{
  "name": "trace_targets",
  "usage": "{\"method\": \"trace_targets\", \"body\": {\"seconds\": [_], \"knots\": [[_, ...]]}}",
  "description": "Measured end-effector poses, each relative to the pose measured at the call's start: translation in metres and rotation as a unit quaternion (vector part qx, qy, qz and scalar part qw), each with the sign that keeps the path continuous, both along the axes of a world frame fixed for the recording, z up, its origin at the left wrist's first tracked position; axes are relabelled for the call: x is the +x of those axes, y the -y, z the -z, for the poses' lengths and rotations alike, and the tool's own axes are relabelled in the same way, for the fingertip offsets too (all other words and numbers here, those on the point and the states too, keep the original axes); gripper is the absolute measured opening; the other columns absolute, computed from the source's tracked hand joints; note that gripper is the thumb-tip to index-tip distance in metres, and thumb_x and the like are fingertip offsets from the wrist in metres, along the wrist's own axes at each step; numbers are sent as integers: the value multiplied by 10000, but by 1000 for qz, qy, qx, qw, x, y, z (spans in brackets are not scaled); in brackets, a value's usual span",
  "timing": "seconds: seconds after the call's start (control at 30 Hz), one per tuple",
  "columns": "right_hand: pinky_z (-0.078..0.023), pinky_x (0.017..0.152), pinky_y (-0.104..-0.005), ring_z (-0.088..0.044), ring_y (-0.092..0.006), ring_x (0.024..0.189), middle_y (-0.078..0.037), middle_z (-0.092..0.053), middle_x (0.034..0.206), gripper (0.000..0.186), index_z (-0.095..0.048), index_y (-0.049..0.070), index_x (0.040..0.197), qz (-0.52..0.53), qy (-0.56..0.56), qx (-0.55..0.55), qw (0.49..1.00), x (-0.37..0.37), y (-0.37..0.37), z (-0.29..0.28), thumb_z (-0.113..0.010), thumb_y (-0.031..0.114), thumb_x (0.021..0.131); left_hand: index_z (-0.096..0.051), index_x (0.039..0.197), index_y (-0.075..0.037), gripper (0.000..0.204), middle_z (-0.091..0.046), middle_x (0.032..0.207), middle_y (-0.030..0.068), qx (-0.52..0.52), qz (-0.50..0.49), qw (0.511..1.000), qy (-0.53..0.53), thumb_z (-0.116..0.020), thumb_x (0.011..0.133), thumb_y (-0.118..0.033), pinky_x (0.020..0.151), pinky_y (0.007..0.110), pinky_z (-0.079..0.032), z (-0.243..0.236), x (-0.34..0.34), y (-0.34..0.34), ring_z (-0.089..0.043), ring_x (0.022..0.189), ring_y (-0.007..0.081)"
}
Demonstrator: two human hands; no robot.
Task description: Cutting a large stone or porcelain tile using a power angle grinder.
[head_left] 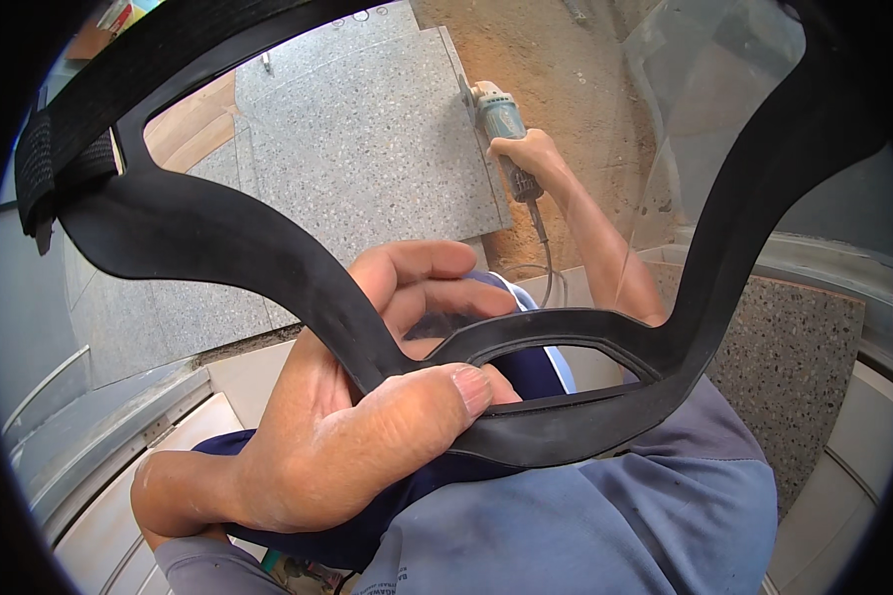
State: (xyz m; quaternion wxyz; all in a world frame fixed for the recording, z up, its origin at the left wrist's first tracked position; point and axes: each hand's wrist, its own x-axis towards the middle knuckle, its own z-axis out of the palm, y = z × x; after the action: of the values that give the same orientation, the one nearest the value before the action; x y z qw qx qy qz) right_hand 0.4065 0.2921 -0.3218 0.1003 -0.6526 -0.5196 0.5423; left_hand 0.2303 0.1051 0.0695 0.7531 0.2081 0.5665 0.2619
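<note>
Close in front of me is a pair of safety goggles with a black frame (218, 233), a strap at the far left and a clear lens. My left hand (313, 441) grips the lower rim, its thumb on the near side and its fingers curled behind. Farther off, my right hand (534, 154) is closed round the body of a teal angle grinder (503, 119). The grinder's head lies by the right edge of a grey speckled slab (357, 149); whether its disc touches the slab I cannot tell. A dark cord (543, 228) trails from its rear.
Sandy ground (595, 79) lies right of the slab. Another speckled slab (794, 367) leans at the right beside white panels. Wood-look boards (193, 129) lie at the far left. White ledges (193, 426) run along the lower left. The goggle frame covers parts of the scene.
</note>
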Motion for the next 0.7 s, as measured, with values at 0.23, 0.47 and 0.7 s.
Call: {"method": "trace_targets", "body": {"seconds": [0.23,0.47,0.7], "knots": [[-518,604,-358,-682,-214,681,-134,-715,837,465,-734,-30,949,-5,6,2,1000,-2,-2,-3,-800,361,705,-242,1473,136,902,-488,1332,334,10,-3,1000,6,-672,787,-262,955,372,-574,0,-1,0,-701,1024,292],[-523,618,-368,-686,-217,694,-143,-716,843,467,-736,-31,936,-3,25,-3,1000,-5,-4,-9,-797,362,692,-239,1471,140,881,-487,1345,334,25,0,1000,2,-664,815,-266,964,387,-579,4,-4,-3,-682,1070,280],[-527,611,-365,-689,-212,693,-139,-714,837,470,-732,-29,945,4,1,-6,1000,-6,-8,-7,-806,358,689,-236,1471,136,864,-483,1353,333,33,8,999,3,-657,833,-266,980,408,-584,6,-7,-4,-669,1087,278]]}}
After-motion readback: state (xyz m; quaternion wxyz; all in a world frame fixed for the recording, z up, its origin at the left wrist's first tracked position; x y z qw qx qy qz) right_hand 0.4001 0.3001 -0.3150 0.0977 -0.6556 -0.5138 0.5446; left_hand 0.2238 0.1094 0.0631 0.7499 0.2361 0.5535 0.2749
